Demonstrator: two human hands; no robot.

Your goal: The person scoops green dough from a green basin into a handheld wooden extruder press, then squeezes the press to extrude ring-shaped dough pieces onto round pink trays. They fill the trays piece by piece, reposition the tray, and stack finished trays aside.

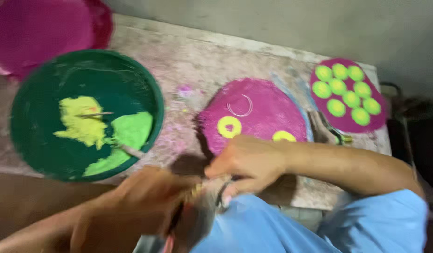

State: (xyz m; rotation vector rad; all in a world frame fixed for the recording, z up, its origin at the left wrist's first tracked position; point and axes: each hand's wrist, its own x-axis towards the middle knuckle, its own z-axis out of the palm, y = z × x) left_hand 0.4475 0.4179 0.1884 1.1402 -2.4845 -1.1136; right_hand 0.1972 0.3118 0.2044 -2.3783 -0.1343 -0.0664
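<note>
Near the front edge of the tabletop, the left hand and right hand close together on a blurred metal tool. Behind them, the magenta powder disc carries two yellow rings; the far-right disc already holds nine green dots. A green basin of yellow-green powder sits left.

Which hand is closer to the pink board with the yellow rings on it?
Probably the right hand. It lies just below the near edge of the pink board, close to the yellow rings. The left hand sits lower, nearer the green bowl.
</note>
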